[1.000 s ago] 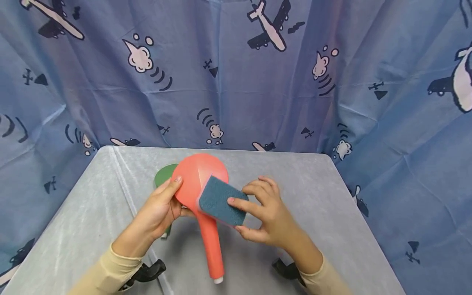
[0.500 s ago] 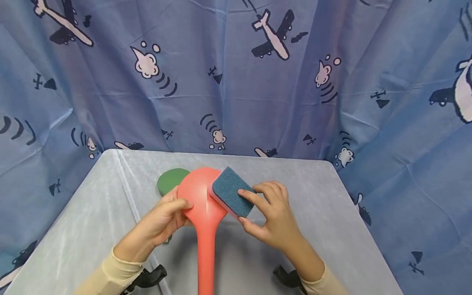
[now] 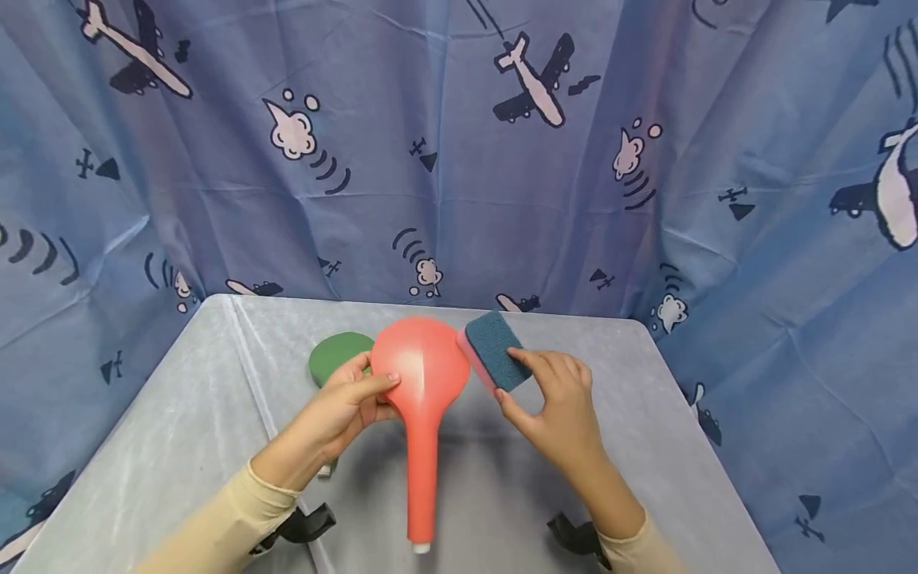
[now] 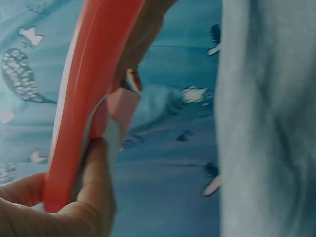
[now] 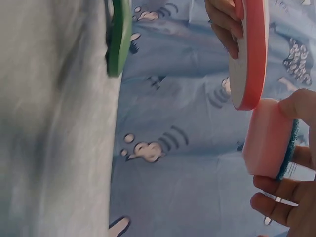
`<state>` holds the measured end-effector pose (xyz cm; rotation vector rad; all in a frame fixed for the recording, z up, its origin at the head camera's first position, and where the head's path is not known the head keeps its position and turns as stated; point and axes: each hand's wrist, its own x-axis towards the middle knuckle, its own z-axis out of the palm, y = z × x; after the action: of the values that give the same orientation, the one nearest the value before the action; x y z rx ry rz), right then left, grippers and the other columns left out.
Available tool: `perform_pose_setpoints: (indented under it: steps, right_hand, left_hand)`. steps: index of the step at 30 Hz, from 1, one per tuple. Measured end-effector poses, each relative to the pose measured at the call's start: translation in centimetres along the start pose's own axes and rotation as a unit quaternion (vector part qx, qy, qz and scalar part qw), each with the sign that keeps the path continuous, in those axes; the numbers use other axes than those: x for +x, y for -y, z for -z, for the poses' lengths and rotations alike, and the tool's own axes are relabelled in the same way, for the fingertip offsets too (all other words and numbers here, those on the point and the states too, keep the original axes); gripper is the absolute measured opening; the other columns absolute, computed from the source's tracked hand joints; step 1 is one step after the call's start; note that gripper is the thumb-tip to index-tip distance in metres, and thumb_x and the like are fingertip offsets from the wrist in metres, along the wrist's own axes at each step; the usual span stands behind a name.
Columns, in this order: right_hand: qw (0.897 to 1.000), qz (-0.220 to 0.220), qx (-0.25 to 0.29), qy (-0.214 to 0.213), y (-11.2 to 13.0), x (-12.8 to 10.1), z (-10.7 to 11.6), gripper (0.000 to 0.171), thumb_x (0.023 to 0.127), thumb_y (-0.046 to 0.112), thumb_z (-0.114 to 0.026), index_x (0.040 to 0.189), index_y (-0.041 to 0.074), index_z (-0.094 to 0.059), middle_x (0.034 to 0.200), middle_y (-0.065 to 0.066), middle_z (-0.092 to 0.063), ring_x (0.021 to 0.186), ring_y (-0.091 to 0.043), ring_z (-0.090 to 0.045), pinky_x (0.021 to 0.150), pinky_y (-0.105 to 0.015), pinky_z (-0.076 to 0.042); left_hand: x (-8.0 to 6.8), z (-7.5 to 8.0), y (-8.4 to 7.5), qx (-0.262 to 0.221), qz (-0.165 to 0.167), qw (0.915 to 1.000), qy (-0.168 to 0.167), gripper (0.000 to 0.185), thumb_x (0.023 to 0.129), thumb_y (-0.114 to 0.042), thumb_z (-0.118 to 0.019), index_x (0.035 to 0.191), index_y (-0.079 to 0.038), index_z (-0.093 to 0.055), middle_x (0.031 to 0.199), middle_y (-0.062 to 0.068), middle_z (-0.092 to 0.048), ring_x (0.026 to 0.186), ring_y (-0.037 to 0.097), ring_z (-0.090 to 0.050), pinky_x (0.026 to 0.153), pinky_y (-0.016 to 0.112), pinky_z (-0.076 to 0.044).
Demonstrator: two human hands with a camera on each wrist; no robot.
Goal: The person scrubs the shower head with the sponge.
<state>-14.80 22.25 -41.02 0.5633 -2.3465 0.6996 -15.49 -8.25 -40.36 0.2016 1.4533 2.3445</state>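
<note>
Green paddle (image 3: 337,355) lies flat on the table (image 3: 645,446), just left of and behind the red paddle (image 3: 423,383). Left hand (image 3: 337,414) grips the red paddle at the left edge of its head, lifted off the table, handle toward the person. Sponge (image 3: 495,361) has slid off the red face since a second ago and now sits at its right rim; right hand (image 3: 562,402) pinches it. Looks like one wipe stroke finished.

No legible text, label, brand, number or sign appears in any view. The blue curtain (image 3: 459,159) carries only printed pictures: aeroplanes, smoke puffs and curved lines, without lettering.
</note>
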Motion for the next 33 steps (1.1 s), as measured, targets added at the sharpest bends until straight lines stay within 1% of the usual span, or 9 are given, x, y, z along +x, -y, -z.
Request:
perform_pose_setpoints:
  steps: [3, 5, 7, 10, 14, 19, 23, 27, 33]
  right_hand:
    - [0.998, -0.058, -0.009, 0.003, -1.1, -0.7, -0.1, 0.052, 0.081, 0.037, -0.084, 0.125, 0.014, -0.068, 0.116, -0.006, -0.07, 0.109, -0.028, -0.057, 0.102, -0.057, -0.031]
    - [0.996, -0.09, -0.016, 0.003, -2.0, -1.0, -0.2, 0.052, 0.08, 0.037, -0.084, 0.124, 0.013, -0.068, 0.117, -0.007, -0.07, 0.108, -0.028, -0.057, 0.101, -0.056, -0.031]
    - [0.993, -0.115, -0.024, 0.009, -2.8, -1.4, -0.3, 0.052, 0.081, 0.037, -0.085, 0.123, 0.012, -0.068, 0.117, -0.008, -0.07, 0.107, -0.028, -0.057, 0.099, -0.054, -0.032]
    - [0.989, -0.141, -0.025, 0.023, -4.0, -2.0, -0.6, 0.053, 0.081, 0.037, -0.085, 0.124, 0.013, -0.067, 0.119, -0.009, -0.069, 0.108, -0.028, -0.058, 0.094, -0.052, -0.033]
    - [0.985, -0.166, -0.022, 0.052, -5.4, -2.9, -1.1, 0.054, 0.083, 0.038, -0.084, 0.128, 0.015, -0.065, 0.125, -0.009, -0.068, 0.112, -0.028, -0.059, 0.092, -0.051, -0.033]
    - [0.978, -0.188, -0.029, 0.09, -6.5, -3.8, -1.9, 0.057, 0.085, 0.042, -0.082, 0.132, 0.017, -0.064, 0.13, -0.009, -0.066, 0.114, -0.029, -0.059, 0.095, -0.054, -0.033]
    - [0.974, -0.198, -0.027, 0.105, -7.0, -4.2, -2.5, 0.058, 0.085, 0.043, -0.082, 0.132, 0.017, -0.063, 0.131, -0.01, -0.065, 0.115, -0.029, -0.06, 0.093, -0.054, -0.034]
    - [0.97, -0.212, -0.025, 0.119, -7.6, -4.7, -3.0, 0.057, 0.085, 0.042, -0.082, 0.132, 0.017, -0.063, 0.131, -0.011, -0.065, 0.114, -0.03, -0.06, 0.092, -0.053, -0.035]
    - [0.959, -0.233, -0.029, 0.16, -8.3, -5.5, -3.8, 0.059, 0.085, 0.044, -0.082, 0.134, 0.016, -0.063, 0.136, -0.012, -0.064, 0.118, -0.032, -0.06, 0.094, -0.055, -0.037]
  left_hand:
    - [1.5, 0.1, 1.4, -0.017, 0.013, 0.9996, -0.019, 0.029, 0.102, -0.003, -0.054, 0.128, -0.004, -0.04, 0.091, 0.003, -0.071, 0.078, 0.016, -0.071, 0.076, 0.036, -0.061]
    - [2.7, 0.2, 2.1, -0.019, 0.02, 0.9992, -0.031, 0.027, 0.103, -0.004, -0.054, 0.126, -0.003, -0.042, 0.088, 0.003, -0.07, 0.076, 0.015, -0.07, 0.075, 0.035, -0.061]
    - [3.7, 0.3, 2.9, -0.02, 0.028, 0.9985, -0.042, 0.026, 0.103, -0.003, -0.054, 0.126, 0.0, -0.042, 0.087, 0.004, -0.069, 0.074, 0.015, -0.069, 0.074, 0.035, -0.061]
    - [5.2, 0.7, 3.9, -0.013, 0.037, 0.9979, -0.051, 0.032, 0.103, -0.002, -0.053, 0.131, 0.005, -0.04, 0.088, 0.005, -0.068, 0.076, 0.015, -0.069, 0.074, 0.035, -0.061]
    - [7.0, 1.3, 5.0, 0.007, 0.048, 0.9969, -0.063, 0.037, 0.104, -0.003, -0.052, 0.137, 0.01, -0.038, 0.09, 0.006, -0.068, 0.079, 0.015, -0.07, 0.073, 0.034, -0.061]
    - [8.8, 2.4, 6.0, 0.031, 0.062, 0.9945, -0.078, 0.034, 0.105, -0.004, -0.05, 0.135, 0.011, -0.04, 0.094, 0.011, -0.067, 0.081, 0.017, -0.071, 0.072, 0.034, -0.061]
    - [10.0, 3.1, 6.5, 0.035, 0.069, 0.9937, -0.081, 0.033, 0.106, -0.005, -0.048, 0.134, 0.012, -0.041, 0.097, 0.013, -0.067, 0.084, 0.017, -0.07, 0.073, 0.034, -0.061]
    - [10.9, 3.1, 7.5, 0.041, 0.079, 0.9924, -0.085, 0.03, 0.107, -0.004, -0.048, 0.132, 0.011, -0.043, 0.099, 0.014, -0.068, 0.087, 0.019, -0.07, 0.074, 0.035, -0.061]
    - [11.4, 3.2, 9.6, 0.044, 0.102, 0.9889, -0.099, 0.022, 0.107, -0.006, -0.049, 0.124, 0.008, -0.047, 0.102, 0.017, -0.069, 0.09, 0.022, -0.07, 0.078, 0.039, -0.062]
